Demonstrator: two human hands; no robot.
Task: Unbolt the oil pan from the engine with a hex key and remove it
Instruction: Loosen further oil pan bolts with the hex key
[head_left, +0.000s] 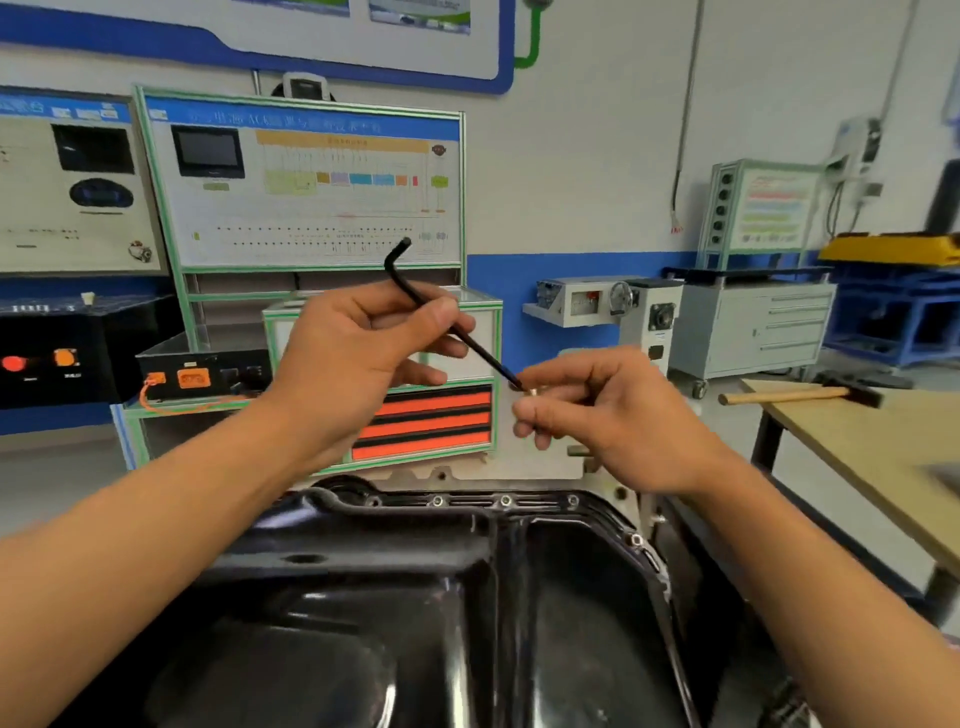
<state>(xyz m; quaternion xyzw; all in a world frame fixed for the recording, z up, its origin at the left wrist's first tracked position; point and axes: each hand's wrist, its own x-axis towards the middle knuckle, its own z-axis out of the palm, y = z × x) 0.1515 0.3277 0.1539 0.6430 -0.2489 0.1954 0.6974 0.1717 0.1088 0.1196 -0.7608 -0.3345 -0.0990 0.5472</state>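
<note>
Pinching hex key (485, 356), left hand (353, 358), tip at bolt (533, 391), right hand (613, 421)

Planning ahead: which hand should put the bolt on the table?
Right, probably: the right hand pinches the bolt, the table is on its side; the left hand holds the hex key.

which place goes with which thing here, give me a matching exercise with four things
Things:
1. hex key
2. bolt
3. hammer
4. oil pan

Places:
a. lying on the table at the right
b. below both hands, nearest the camera
c. pinched by the right hand
d. gripped in the left hand

Pairs: 1-d, 2-c, 3-a, 4-b
</note>
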